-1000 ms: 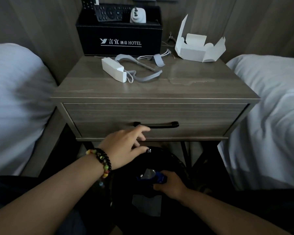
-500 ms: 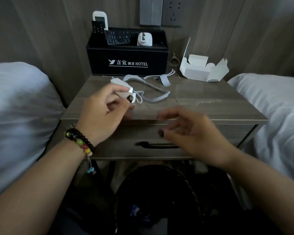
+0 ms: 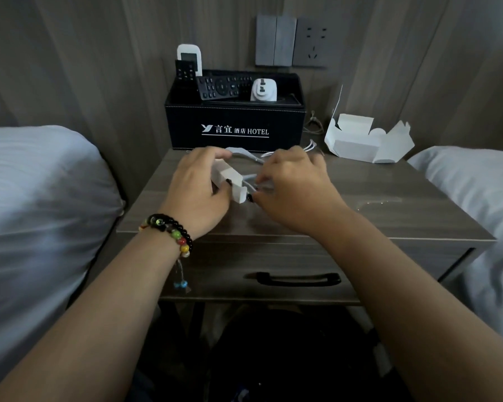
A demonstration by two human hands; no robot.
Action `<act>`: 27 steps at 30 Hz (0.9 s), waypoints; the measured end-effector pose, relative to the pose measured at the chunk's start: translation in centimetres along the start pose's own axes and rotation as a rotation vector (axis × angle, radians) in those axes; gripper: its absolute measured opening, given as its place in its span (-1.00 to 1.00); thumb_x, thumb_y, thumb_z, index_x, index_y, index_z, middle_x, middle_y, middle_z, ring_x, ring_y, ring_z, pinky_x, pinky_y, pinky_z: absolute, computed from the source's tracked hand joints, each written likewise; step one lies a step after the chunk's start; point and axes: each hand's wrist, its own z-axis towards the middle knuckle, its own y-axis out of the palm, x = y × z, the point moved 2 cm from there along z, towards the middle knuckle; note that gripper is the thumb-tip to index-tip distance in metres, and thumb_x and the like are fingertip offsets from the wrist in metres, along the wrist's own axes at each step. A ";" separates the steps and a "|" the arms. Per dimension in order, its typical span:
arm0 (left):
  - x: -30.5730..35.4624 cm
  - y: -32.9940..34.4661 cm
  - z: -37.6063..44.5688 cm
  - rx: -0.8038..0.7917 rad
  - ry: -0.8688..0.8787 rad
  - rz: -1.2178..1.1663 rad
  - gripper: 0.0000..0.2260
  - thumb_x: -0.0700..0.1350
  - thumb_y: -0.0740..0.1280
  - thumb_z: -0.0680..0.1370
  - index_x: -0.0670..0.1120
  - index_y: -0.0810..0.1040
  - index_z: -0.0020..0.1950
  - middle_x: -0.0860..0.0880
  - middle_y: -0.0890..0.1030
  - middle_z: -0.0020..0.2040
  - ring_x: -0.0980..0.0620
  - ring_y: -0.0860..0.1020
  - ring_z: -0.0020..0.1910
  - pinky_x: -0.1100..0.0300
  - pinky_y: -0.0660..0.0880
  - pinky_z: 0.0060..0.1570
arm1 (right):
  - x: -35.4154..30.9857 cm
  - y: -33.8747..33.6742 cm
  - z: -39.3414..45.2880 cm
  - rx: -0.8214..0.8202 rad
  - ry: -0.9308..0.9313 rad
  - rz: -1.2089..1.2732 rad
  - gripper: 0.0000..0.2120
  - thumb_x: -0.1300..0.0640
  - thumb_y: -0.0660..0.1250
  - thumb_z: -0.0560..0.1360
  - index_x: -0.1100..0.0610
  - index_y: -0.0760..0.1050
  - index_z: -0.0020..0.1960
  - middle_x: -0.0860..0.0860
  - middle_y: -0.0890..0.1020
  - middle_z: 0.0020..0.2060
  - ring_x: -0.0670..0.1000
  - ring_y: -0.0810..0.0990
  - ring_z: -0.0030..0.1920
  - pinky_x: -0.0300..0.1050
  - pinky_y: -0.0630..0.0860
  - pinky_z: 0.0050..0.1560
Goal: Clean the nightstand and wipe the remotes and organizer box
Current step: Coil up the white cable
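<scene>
Both hands have been brought forward from above the drawer onto the worktop (image 3: 389, 195) since half a second ago; the left hand (image 3: 198, 192) is curled round the white adapter block (image 3: 228, 181), thumb beneath, fingers over its far end; the block's long axis runs from far left to near right; the right hand (image 3: 291, 187) pinches the pale cable (image 3: 251, 181) at the block's near end; the organizer box (image 3: 235, 126) with remotes (image 3: 219, 87) stands just behind, untouched.

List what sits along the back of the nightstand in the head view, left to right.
white remote → small black remote → long black remote → white plug adapter → opened white carton
</scene>
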 end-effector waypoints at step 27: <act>-2.9 -3.1 1.1 0.050 -0.049 -0.122 -0.31 -0.09 0.31 0.57 -0.03 -0.03 0.58 0.02 0.25 0.51 0.07 0.20 0.49 0.17 0.18 0.42 | -2.3 -2.8 7.4 0.175 0.150 0.727 -0.87 0.26 0.35 0.52 0.13 0.62 -0.18 -0.12 0.60 -0.34 -0.16 0.56 -0.30 -0.34 0.49 -0.24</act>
